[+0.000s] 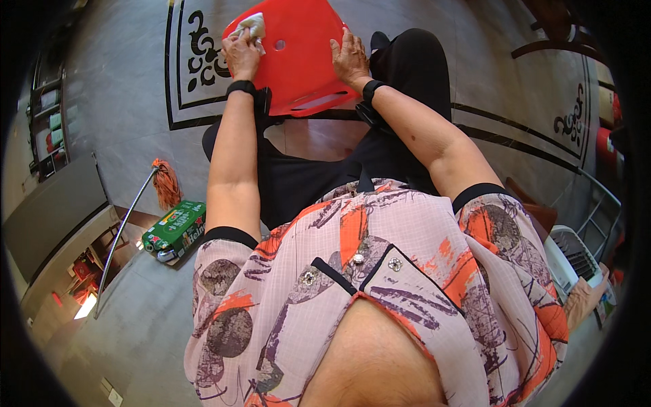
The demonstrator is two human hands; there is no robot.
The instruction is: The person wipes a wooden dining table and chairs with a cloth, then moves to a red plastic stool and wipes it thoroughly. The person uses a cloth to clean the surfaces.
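Observation:
A red plastic stool point(302, 68), with a small round hole in its panel and a slot along the near edge, stands between my knees at the top of the view. My left hand point(241, 57) is closed on a crumpled white cloth point(253, 25) and presses it against the stool's left side. On the opposite side my right hand point(350, 60) grips the stool's right edge, thumb on the red panel. The stool's lower parts are mostly hidden. Dark bands circle both my wrists.
To the left lie a green drinks carton point(175, 227) and a mop with an orange head point(166, 184). A dark wooden chair leg point(559, 46) shows at the upper right. A white basket point(573, 254) sits on the right, beside a metal frame point(600, 203).

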